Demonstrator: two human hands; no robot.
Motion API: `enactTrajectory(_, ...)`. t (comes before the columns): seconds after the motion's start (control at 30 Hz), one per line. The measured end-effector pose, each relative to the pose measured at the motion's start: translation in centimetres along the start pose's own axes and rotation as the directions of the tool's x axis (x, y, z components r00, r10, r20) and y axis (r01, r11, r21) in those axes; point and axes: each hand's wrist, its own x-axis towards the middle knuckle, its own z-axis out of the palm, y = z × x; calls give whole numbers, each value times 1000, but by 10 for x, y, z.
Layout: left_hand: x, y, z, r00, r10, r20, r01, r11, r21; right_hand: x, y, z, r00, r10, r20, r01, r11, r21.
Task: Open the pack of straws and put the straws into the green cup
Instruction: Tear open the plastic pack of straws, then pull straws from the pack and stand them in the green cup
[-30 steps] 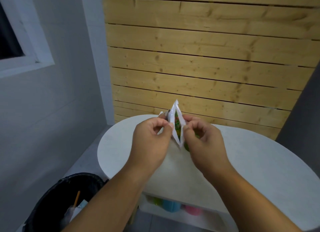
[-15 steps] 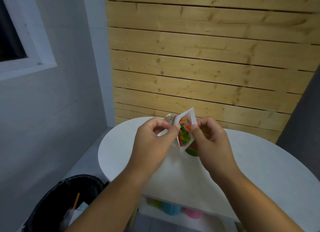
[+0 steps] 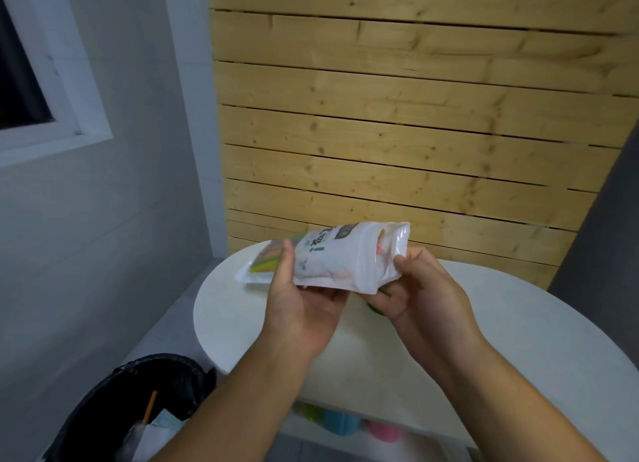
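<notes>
Sideways above the white table (image 3: 518,323), we are holding the pack of straws (image 3: 332,257), left hand (image 3: 297,306) cupping its middle, right hand (image 3: 422,295) pinching the clear opened end. Coloured straws are showing through the far end. Our right hand is hiding nearly all of the green cup (image 3: 375,308). Below left, a black bin (image 3: 103,409) is holding scraps.

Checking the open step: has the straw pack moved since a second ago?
Yes. The straw pack has turned from end-on, mouth toward the camera, to lying sideways above the white table, left hand under it, right hand at its open end.
</notes>
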Motion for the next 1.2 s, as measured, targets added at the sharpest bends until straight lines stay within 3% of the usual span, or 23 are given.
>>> enactTrajectory(0.13,3,-1,4,998,47,37,-44,996,-79,1,0,-5,993,104,47,-111,979,171)
enactTrajectory(0.3,5,2,15,993,114,-21,-114,993,-21,9,4,-25,986,148,-81,-144,988,58)
enactTrajectory(0.53,4,-4,19,976,206,63,-215,954,209,15,2,-28,965,92,-247,-76,994,74)
enactTrajectory(0.7,2,-5,20,927,329,181,-375,834,404,31,23,-35,929,285,-236,-242,951,193)
enactTrajectory(0.83,1,-3,26,899,342,276,-438,743,506,34,30,-40,910,382,-160,-310,884,349)
enactTrajectory(1.0,6,7,31,871,349,344,-491,620,613,36,34,-35,900,412,-143,-307,831,465)
enactTrajectory(1.1,7,8,31,884,364,295,-467,648,601,40,35,-35,870,404,-283,-265,867,423)
enactTrajectory(1.2,10,11,26,933,310,184,-360,770,527,46,28,-37,849,306,-430,-188,937,296)
